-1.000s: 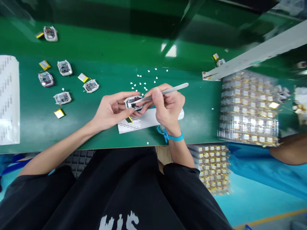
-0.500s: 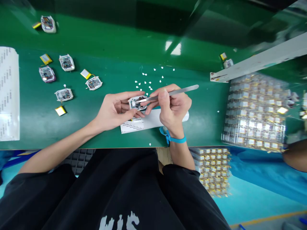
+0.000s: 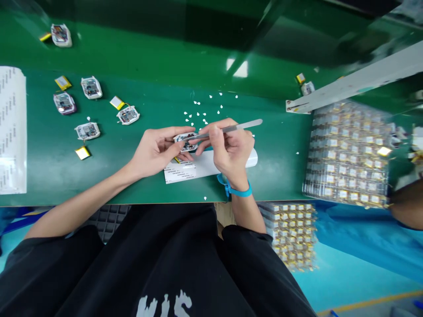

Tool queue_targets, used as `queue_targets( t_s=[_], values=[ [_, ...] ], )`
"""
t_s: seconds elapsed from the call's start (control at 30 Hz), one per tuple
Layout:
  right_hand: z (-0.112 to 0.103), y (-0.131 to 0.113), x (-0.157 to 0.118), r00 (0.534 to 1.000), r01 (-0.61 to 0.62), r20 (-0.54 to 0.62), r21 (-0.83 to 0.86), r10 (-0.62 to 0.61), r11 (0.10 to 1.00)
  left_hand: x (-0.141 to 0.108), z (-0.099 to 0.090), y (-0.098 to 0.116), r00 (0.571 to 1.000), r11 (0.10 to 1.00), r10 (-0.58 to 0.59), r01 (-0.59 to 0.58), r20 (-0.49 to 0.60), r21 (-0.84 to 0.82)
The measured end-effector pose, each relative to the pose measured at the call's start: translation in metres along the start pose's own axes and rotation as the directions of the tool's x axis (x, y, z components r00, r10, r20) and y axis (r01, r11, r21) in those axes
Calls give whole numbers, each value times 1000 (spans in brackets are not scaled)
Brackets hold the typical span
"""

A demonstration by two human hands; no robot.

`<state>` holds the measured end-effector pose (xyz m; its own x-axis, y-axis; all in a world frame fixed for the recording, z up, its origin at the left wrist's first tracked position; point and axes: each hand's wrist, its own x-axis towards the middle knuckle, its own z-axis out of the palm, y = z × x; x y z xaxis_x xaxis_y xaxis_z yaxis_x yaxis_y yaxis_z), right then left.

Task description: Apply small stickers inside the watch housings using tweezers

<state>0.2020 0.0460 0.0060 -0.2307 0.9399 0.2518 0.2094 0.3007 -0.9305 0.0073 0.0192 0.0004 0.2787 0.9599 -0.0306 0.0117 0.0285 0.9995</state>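
My left hand [image 3: 153,152] grips an opened white watch-like casing [image 3: 185,143] with a circuit board inside, between thumb and fingers. A metal pair of tweezers [image 3: 238,126] is pinched in my right hand [image 3: 229,149], its tips over the board near my left thumb. A bit of yellow battery [image 3: 177,160] shows under the left fingers. Beneath both hands lies a curled white printed sheet [image 3: 205,165]. Beyond them, several small white stickers [image 3: 198,114] are scattered on the green bench.
Several opened casings [image 3: 91,87] with yellow-edged batteries [image 3: 117,102] lie to the left, beside another printed sheet [image 3: 12,132]. Stacked clear trays [image 3: 346,154] of parts stand at right, below a white beam [image 3: 357,77]. A person in blue [image 3: 363,237] is at far right.
Right hand and tweezers have shifted a little left, with the tips closer to the left thumb. The left hand still holds the casing, now slightly further left.
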Motion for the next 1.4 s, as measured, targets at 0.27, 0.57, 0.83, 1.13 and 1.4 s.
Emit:
queue_targets(
  t_s=[0.27, 0.57, 0.83, 1.13, 1.4],
  values=[
    [-13, 15, 4, 991, 130, 34, -13, -130, 991, -11, -38, 20, 997, 959, 69, -59, -28, 276],
    [-6, 24, 12, 935, 198, 336, -225, -114, 954, -22, -48, -4, 966, 632, 134, -255, 221, 732],
    [-5, 31, 8, 921, 249, 372, -328, -117, 911, -16, -43, -13, 922, 557, 158, -379, 354, 739],
    [1, 32, 6, 846, 424, 520, -523, -118, 740, -2, -41, -22, 889, 450, 185, -456, 420, 767],
    [-6, 24, 26, 830, 554, 268, -500, -490, 665, 9, -38, 8, 860, 436, 153, -501, 487, 748]
  ],
)
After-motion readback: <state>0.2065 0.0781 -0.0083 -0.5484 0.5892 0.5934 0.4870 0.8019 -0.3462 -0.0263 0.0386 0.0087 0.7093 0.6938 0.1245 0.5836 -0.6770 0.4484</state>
